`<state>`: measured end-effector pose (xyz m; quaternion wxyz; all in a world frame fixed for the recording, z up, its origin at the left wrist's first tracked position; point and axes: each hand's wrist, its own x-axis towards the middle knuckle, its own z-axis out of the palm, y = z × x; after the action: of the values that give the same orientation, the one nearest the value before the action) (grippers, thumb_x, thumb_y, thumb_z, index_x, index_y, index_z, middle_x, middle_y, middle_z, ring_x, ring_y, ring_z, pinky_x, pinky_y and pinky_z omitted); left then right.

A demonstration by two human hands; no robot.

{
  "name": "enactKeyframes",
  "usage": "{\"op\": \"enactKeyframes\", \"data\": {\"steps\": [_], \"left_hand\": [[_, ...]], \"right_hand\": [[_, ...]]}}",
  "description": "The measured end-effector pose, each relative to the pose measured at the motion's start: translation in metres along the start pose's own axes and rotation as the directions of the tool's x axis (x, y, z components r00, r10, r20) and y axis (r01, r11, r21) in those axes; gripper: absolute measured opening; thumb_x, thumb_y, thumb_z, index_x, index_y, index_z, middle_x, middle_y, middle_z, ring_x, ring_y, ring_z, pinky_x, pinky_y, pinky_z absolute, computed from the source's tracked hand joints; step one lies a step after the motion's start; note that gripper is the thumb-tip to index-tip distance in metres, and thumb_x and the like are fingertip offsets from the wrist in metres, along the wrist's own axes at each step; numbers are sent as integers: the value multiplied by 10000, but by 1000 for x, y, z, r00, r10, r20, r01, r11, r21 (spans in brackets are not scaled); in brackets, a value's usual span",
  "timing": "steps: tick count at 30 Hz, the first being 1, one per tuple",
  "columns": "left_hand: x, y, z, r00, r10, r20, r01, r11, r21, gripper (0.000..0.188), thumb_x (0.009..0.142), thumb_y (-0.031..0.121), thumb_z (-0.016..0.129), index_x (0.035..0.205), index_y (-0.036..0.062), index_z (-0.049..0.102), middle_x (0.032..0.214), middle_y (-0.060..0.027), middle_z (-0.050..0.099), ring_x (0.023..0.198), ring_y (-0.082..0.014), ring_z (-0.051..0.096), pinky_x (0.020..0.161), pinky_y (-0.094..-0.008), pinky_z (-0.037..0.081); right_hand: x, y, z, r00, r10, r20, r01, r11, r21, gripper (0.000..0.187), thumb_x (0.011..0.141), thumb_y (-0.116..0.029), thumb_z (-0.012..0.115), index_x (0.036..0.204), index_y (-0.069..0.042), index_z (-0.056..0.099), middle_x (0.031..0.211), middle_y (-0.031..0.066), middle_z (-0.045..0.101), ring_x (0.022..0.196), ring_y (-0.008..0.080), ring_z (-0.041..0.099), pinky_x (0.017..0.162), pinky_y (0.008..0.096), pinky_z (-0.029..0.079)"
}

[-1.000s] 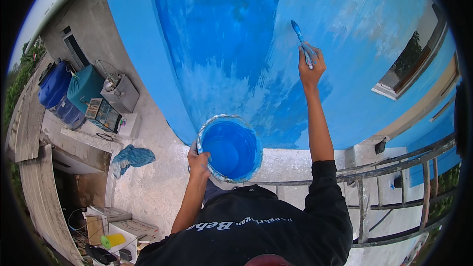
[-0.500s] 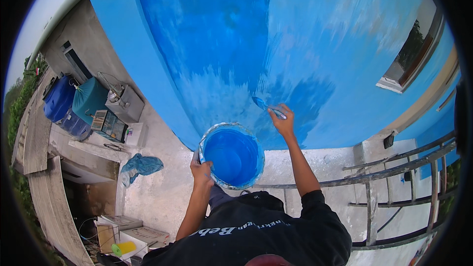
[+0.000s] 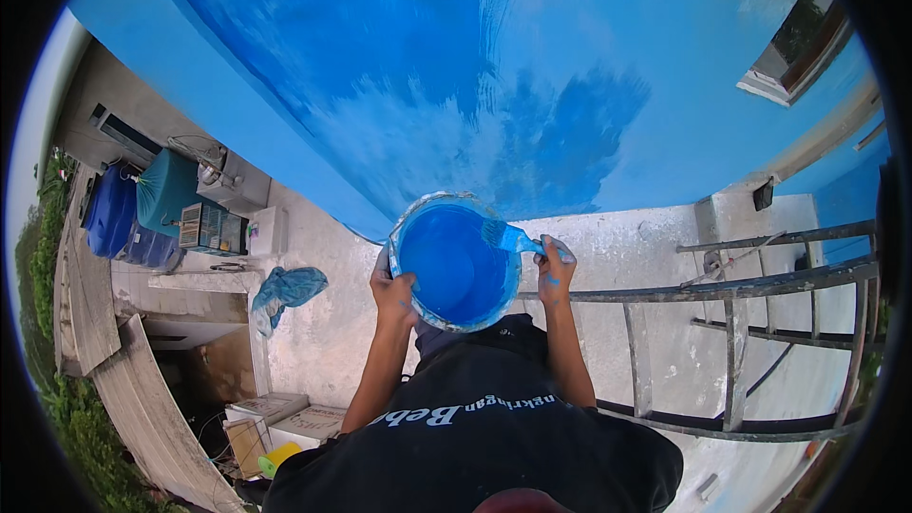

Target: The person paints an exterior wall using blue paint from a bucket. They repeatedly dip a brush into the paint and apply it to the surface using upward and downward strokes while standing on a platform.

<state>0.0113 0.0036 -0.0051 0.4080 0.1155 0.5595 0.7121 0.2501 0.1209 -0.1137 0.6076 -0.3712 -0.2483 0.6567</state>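
Observation:
My left hand (image 3: pixel 391 291) grips the near left rim of a round bucket (image 3: pixel 435 313) that holds bright blue paint (image 3: pixel 446 261). Its thumb lies over the inner wall. My right hand (image 3: pixel 555 271) is closed round the handle of a blue-smeared paintbrush (image 3: pixel 514 238). The bristles reach in over the bucket's right rim; whether they touch the paint I cannot tell. Blue spots mark the right wrist. Beyond the bucket rises a wall (image 3: pixel 560 133), deep blue at upper left, with a darker patch at lower middle and streaky lighter blue around it.
A metal ladder or scaffold frame (image 3: pixel 731 361) stands at the right. On the left are a blue tank (image 3: pixel 112 209), a teal covered tank (image 3: pixel 171 188), a cage (image 3: pixel 211 230), and a crumpled blue cloth (image 3: pixel 285 294). Boxes (image 3: pixel 309 426) lie at lower left. A window (image 3: pixel 793 57) opens at upper right.
My right hand has drawn the brush away from the wall and down over the bucket. The bucket and left hand appear slightly lower, and the whole view has shifted.

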Motion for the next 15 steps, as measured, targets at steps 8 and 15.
{"op": "enactKeyframes", "data": {"steps": [8,15], "left_hand": [[2,-1,31,989,-33,141,22,997,78,694,654,-218,465,1329,-62,495,1124,-137,646,904,-182,649,712,-260,527],[7,-7,29,986,-46,163,33,996,86,679,650,-177,528,1319,-63,498,1159,-148,633,1012,-214,637,865,-317,524]], "right_hand": [[22,1,9,994,62,-89,-64,998,-27,205,884,-165,699,927,34,671,704,49,641,527,85,522,481,213,399],[26,26,-18,962,219,-160,-190,965,179,312,929,-257,642,1066,22,618,667,-8,558,532,39,468,469,212,370]]}}
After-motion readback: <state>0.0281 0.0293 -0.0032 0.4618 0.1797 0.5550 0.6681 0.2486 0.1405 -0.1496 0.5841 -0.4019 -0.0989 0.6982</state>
